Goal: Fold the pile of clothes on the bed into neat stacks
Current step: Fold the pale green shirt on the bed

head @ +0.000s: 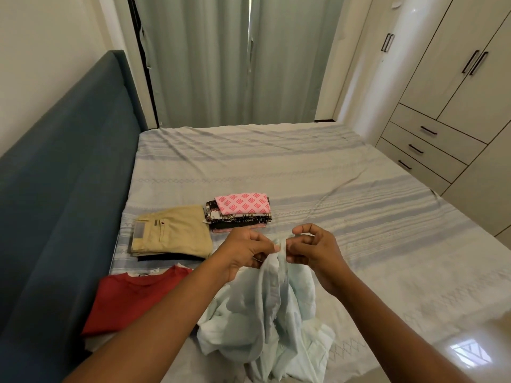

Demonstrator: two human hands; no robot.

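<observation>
Both hands were raised over the near part of the bed (318, 167), almost touching each other. Left hand (243, 255) pinched the top edge of the pale blue shirt (276, 313), fingers (264, 244) curled and clamped on the cloth. Right hand (315, 252) pinched the same edge just beside it, its fingers curled on the cloth too, index arched above.

The shirt hung from the two pinches. Its lower part lay bunched and unfolded on the bed between the forearms.

Folded items lay left of the hands, near the blue headboard (69, 175):
- red T-shirt (130, 299), nearest, flat
- khaki trousers (171, 233) on top of a dark garment, just beyond the red one
- pink patterned cloth (243, 203) topping a small stack of dark printed pieces, just beside the trousers

The curtains (221, 59) were closed behind the bed, with the wardrobe (456, 78) on the right.
</observation>
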